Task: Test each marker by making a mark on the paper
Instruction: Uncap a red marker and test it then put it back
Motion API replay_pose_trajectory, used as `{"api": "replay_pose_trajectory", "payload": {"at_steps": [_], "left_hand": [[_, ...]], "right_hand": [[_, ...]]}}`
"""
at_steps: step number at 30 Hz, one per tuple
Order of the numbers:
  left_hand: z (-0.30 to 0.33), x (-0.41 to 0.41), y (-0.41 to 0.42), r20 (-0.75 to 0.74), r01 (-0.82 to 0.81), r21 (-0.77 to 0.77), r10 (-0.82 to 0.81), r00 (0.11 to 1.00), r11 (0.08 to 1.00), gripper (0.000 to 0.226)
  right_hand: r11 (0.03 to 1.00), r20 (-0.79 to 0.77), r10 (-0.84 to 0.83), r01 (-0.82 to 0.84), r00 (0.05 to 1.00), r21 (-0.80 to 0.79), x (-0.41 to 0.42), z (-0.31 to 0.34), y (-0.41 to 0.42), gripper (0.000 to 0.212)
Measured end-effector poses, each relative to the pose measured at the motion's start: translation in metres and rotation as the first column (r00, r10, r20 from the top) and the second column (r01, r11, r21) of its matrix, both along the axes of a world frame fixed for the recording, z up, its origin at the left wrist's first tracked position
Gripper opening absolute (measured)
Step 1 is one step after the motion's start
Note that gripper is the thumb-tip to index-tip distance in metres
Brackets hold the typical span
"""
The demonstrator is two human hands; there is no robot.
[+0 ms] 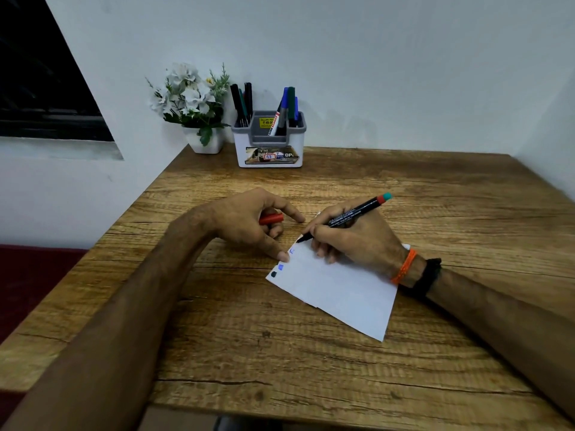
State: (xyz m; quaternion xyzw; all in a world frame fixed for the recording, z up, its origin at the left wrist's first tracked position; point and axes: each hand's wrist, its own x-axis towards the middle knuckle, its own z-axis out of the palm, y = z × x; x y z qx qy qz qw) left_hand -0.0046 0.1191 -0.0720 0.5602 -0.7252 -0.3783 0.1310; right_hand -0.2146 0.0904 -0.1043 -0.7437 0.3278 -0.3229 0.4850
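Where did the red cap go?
In the head view, the red cap is held in the left hand, left of the black marker and just beyond the paper's far-left edge.

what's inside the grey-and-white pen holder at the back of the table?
Pen holder: dark markers upright in its left compartment, blue, green and one white-barrelled marker in the right. A yellow price sticker shows in the middle. Their lower ends are hidden by the walls.

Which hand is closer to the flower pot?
Left. The left hand, holding a red cap, lies on the table below the flower pot, on its side. The right hand, gripping the marker, sits further right on the paper.
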Motion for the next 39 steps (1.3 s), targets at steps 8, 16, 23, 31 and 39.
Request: {"api": "replay_pose_trajectory", "payload": {"at_steps": [8, 16, 23, 31, 39], "left_hand": [[0.0, -0.0003, -0.0009, 0.003, 0.0, -0.001, 0.0, 1.0, 1.0, 0.063], [-0.0005, 0.0002, -0.0016, -0.004, -0.003, -0.005, 0.003, 1.0, 1.0, 0.063], [-0.0007, 0.0004, -0.0003, 0.002, 0.001, -0.028, 0.0, 1.0, 1.0, 0.065], [0.0006, -0.0008, -0.0001, 0.0, -0.002, -0.017, 0.002, 1.0, 1.0, 0.063], [-0.0002, 0.0007, -0.0007, -0.003, -0.003, -0.011, 0.003, 1.0, 1.0, 0.063]], "right_hand": [[1.0, -0.004, -0.005, 0.005, 1.0, -0.011, -0.0007, 0.0003, 0.0006, 0.011], [1.0, -0.003, -0.011, 0.011, 1.0, -0.02, -0.0004, 0.0005, 0.0013, 0.011], [1.0, 0.01, -0.007, 0.008, 1.0, -0.024, -0.0006, -0.0004, 0.0002, 0.011], [0.999, 0.01, -0.019, 0.019, 1.0, -0.037, -0.0007, -0.0012, -0.0001, 0.011], [0.998, 0.013, -0.009, 0.01, 1.0, -0.054, -0.0008, -0.0011, 0.0007, 0.011]]}}
